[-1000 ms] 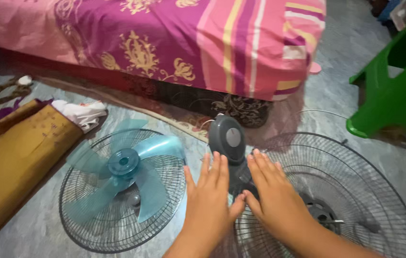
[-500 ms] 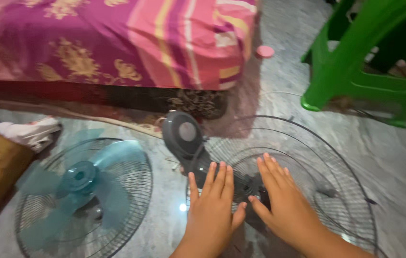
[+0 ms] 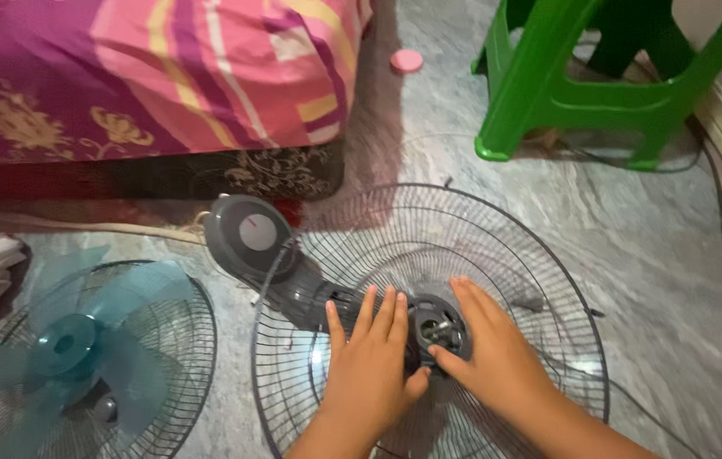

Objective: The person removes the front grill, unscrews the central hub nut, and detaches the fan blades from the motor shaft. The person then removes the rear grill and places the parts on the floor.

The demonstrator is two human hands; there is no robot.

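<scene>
left hand (image 3: 371, 367) and right hand (image 3: 487, 357) spread flat on rear fan guard (image 3: 548, 255), flanking motor hub (image 3: 434, 327); likely seating it. press evenly, fingers off shaft.

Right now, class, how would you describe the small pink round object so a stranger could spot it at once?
Start at the bed with the pink and purple cover along the top left, then look across to the green plastic stool. On the grey floor between them lies the small pink disc, just off the bed's corner. It is the only small, flat, round pink thing, lying apart from the fan parts.
</scene>
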